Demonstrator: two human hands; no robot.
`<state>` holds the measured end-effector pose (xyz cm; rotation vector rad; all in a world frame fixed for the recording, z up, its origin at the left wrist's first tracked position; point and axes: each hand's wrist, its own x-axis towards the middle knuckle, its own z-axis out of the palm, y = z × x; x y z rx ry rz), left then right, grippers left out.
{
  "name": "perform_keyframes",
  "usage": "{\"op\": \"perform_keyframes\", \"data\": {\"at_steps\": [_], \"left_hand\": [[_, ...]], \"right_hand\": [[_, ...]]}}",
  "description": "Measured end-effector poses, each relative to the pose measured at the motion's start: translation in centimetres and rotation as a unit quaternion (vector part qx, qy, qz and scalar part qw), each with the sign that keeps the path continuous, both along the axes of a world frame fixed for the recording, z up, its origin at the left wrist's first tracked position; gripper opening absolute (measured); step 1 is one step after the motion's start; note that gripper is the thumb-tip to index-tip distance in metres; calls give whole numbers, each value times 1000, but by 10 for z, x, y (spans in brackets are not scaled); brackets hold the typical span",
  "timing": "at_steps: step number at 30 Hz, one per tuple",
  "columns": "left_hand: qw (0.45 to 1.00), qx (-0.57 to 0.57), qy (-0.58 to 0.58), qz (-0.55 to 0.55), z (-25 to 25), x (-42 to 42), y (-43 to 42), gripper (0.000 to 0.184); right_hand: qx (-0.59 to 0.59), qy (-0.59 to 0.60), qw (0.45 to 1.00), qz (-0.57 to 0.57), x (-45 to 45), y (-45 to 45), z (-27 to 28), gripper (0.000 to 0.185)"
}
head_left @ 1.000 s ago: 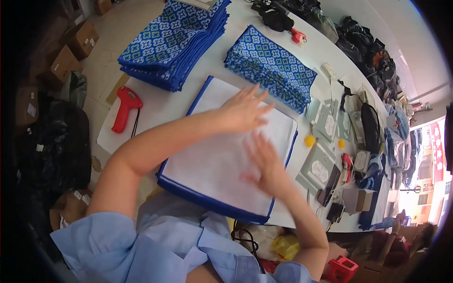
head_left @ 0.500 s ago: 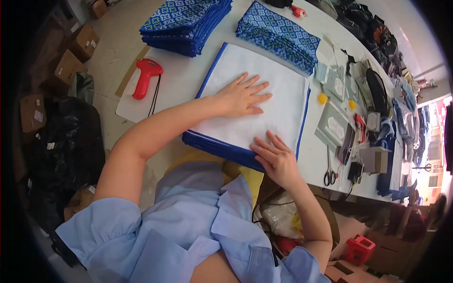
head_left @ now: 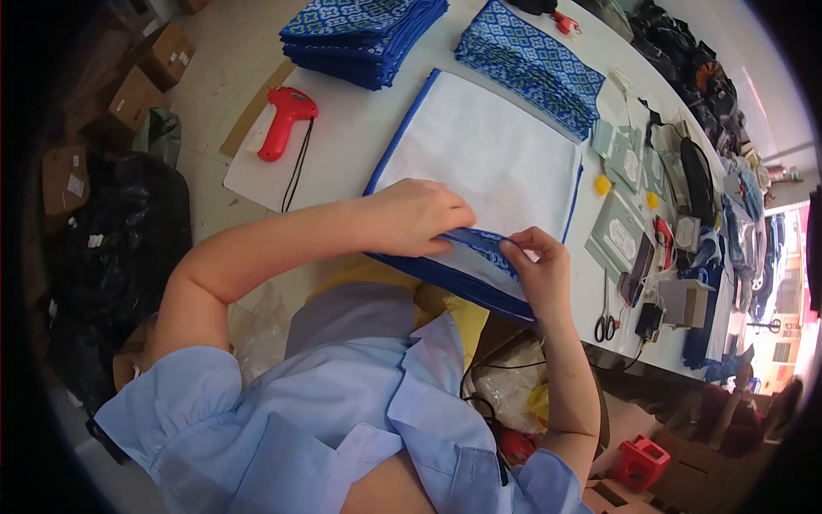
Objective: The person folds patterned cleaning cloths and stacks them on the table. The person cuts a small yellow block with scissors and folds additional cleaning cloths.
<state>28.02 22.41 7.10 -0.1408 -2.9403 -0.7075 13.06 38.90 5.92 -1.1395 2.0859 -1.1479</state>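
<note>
A stack of white-faced cloths with blue borders lies on the table in front of me. The near edge of its top cloth is lifted and folded back, showing a blue patterned side. My left hand holds that edge near its middle, fingers curled over it. Nearer the right corner, my right hand pinches the same edge between thumb and fingers. Behind lie a tall pile of blue patterned cloths and a smaller patterned pile.
A red tagging gun with a black cord lies at the table's left. To the right are scissors, grey-green card packs, a small box and cables. Black bags and cartons stand on the floor at left.
Both hands were flat or spread over the white cloth; they have come to its near edge and taken hold, folding it up. The view has shifted, moving the table's things across the picture.
</note>
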Motion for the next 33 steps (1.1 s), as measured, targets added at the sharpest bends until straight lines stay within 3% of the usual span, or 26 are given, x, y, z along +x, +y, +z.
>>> {"op": "perform_keyframes", "data": {"at_steps": [1,2,4,7,9,11,14,16,17,19,23,25,29,33], "left_hand": [[996,-26,70,40,-11,8,1,19],[996,-27,69,43,-12,15,1,19],[985,-36,120,120,-11,25,-1,19],[993,51,25,102,2,37,-8,26],[993,33,16,110,5,43,-8,25],[993,14,5,114,4,43,-4,24],[980,-55,100,163,0,38,4,23],[945,-168,204,193,-1,34,2,18],[945,-168,204,192,0,34,2,18],[954,-53,207,209,4,38,-1,18],[945,-20,223,237,15,46,-9,22],[952,56,197,228,20,51,-12,25],[959,21,223,174,27,66,-7,23],[977,2,169,128,36,89,9,20]], "right_hand": [[0,52,999,-9,0,-2,4,8],[-2,105,994,-20,1,-4,9,8],[-15,93,995,-27,4,-6,20,7],[-30,182,983,-5,1,2,24,10],[-18,335,942,20,-4,10,22,13],[-40,341,939,11,-2,11,20,15],[-80,359,930,-12,6,10,19,17],[-100,374,922,-25,7,10,23,17],[-106,402,909,-32,7,11,26,18],[-114,430,895,-37,4,14,29,20],[-64,479,876,-1,-9,34,29,17],[-61,496,866,-12,-11,46,30,14],[-96,482,870,-31,2,70,46,14],[-82,420,903,-46,21,99,49,14]]}}
